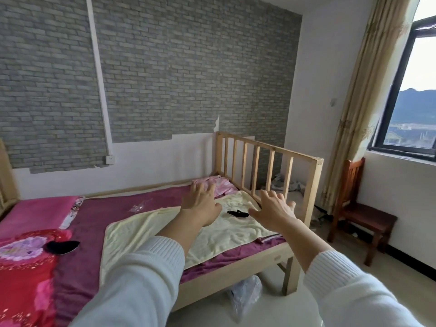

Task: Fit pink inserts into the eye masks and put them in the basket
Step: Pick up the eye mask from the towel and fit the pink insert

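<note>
A black eye mask (237, 213) lies on a pale yellow towel (212, 234) spread over the bed. A second black eye mask (62, 247) rests on the red floral quilt at the left. My left hand (203, 204) is stretched out above the towel, fingers spread and holding nothing, just left of the first mask. On that mask's other side my right hand (273, 208) hovers with spread, empty fingers. I see no pink inserts and no basket.
The wooden bed has a slatted footboard (266, 168) just beyond my hands. Pink fabric (217, 184) and a clear plastic wrapper (139, 207) lie on the purple sheet. A wooden chair (358, 213) stands by the window; a plastic bag (245, 296) sits on the floor.
</note>
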`<action>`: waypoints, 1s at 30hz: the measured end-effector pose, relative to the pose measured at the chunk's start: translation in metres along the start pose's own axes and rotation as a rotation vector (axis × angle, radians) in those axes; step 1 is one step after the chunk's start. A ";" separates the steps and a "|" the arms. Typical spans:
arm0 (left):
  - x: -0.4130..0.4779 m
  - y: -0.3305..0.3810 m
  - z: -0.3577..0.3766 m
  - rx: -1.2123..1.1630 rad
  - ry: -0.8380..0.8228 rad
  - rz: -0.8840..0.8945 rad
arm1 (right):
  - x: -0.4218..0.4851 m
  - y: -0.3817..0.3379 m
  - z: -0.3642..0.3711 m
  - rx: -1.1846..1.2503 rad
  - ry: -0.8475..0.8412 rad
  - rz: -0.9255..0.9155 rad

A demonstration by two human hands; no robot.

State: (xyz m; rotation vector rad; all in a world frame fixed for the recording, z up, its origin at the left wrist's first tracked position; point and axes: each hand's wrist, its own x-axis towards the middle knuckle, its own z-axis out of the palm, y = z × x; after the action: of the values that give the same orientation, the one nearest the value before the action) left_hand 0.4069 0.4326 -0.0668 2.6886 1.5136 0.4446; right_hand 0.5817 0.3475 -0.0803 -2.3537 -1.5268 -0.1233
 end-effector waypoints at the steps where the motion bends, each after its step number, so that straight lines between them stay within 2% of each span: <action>1: 0.023 -0.001 0.007 -0.014 0.000 0.008 | 0.022 0.004 0.007 -0.003 -0.001 0.005; 5: 0.091 -0.008 0.031 -0.027 -0.004 0.037 | 0.085 0.015 0.026 -0.006 -0.002 0.039; 7: 0.192 -0.011 0.063 -0.064 -0.011 0.026 | 0.180 0.034 0.052 0.006 0.013 0.091; 11: 0.253 -0.011 0.085 -0.061 -0.046 0.010 | 0.234 0.052 0.066 -0.024 0.011 0.100; 15: 0.339 0.001 0.132 -0.075 -0.072 0.032 | 0.313 0.083 0.110 -0.017 -0.055 0.164; 22: 0.484 0.028 0.232 -0.128 -0.060 0.052 | 0.453 0.136 0.198 -0.018 -0.109 0.136; 25: 0.549 0.036 0.282 -0.138 -0.069 0.016 | 0.523 0.171 0.236 -0.011 -0.164 0.132; 30: 0.635 0.041 0.362 -0.185 -0.189 -0.110 | 0.620 0.225 0.302 -0.009 -0.306 0.141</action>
State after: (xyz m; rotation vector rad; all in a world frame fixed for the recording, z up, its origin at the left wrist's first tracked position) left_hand 0.8441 0.9874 -0.2588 2.4180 1.4795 0.2995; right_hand 1.0130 0.9016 -0.2612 -2.5697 -1.4814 0.2763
